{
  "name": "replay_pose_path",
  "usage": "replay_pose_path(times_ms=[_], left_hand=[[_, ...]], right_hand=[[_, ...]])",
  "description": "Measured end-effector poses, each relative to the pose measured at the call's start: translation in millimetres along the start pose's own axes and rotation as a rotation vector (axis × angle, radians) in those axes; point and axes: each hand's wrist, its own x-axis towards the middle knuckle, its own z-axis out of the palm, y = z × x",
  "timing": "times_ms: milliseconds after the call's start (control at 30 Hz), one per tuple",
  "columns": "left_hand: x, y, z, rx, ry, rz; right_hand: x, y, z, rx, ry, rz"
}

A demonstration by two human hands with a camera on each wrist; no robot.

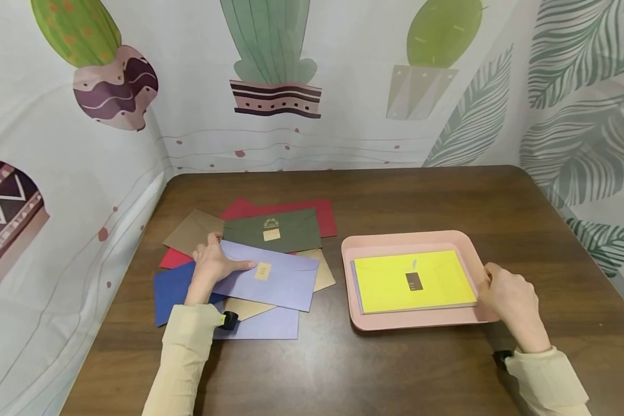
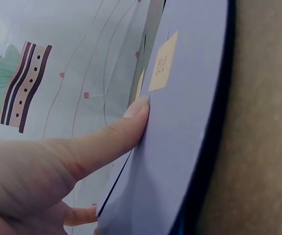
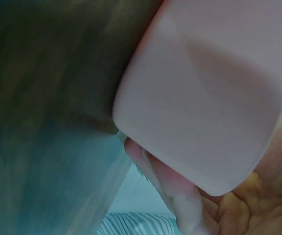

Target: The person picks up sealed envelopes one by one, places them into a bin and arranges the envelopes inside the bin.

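Note:
My left hand [image 1: 212, 265] holds a lavender envelope [image 1: 291, 276] by its left end. Its thumb [image 2: 123, 129] lies across the top face, close to a small cream label, and another finger shows at the edge in the left wrist view. Beneath and around this envelope is a loose pile: a dark green envelope [image 1: 249, 234], a blue one [image 1: 169, 294] and a second lavender one [image 1: 265, 326]. At the right, my right hand [image 1: 512, 297] grips the right rim of a pink tray [image 1: 421, 319]. A yellow envelope [image 1: 385, 280] lies in the tray over a lavender edge.
Red envelopes [image 1: 326, 216] and a brown envelope [image 1: 192, 228] lie at the back of the pile. Cream envelopes [image 1: 325, 277] stick out below the held one. Behind the wooden table [image 1: 395, 199] hangs a curtain [image 1: 353, 133] printed with cacti and leaves.

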Motion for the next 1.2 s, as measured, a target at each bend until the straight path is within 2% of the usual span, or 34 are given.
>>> replay_pose_path(times_ms=[200,500,767,1033,1200], left_hand=[[-5.0,-4.1,-6.3,-0.022,0.023,-0.033],[-13.2,-17.3,-17.8,-0.048,0.013,-0.099],[-16.1,-31.4,-29.3,-0.067,0.013,-0.050],[-17.5,-49.4,-36.9,-0.266,-0.089,-0.024],[-17.0,-58.9,-41.1,-0.374,-0.161,0.021]], right_hand=[[-0.3,0,0,-0.003,-0.006,0.006],[-1.0,0,-1,0.000,-0.020,0.015],[-0.8,0,-1,-0.007,-0.015,0.008],[-1.2,-1,-1,-0.007,-0.022,0.011],[-1.7,-2,-2,-0.008,-0.020,0.012]])
